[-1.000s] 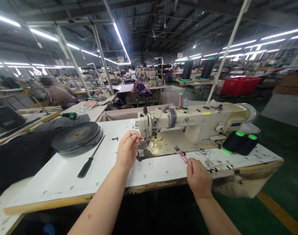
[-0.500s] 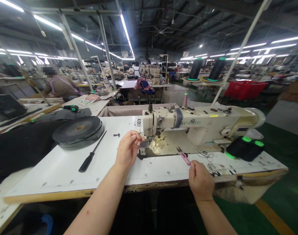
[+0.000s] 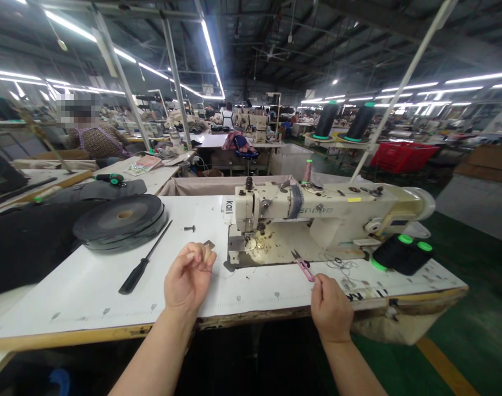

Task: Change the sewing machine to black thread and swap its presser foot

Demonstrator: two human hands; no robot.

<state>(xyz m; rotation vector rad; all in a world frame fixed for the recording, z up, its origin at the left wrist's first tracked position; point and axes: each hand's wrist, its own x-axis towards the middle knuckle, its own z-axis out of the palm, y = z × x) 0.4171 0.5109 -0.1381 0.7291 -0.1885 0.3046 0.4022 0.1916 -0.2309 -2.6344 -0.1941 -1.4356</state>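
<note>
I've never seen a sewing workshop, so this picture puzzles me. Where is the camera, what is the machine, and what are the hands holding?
The camera sits on the worker's head, looking down over both bare arms. The cream sewing machine stands on a white worktable. The right hand grips pink thread snips. The left hand pinches something too fine to make out. Beside it lie a black-handled screwdriver, a flat roll of black tape and two black thread cones with green ends.
</note>
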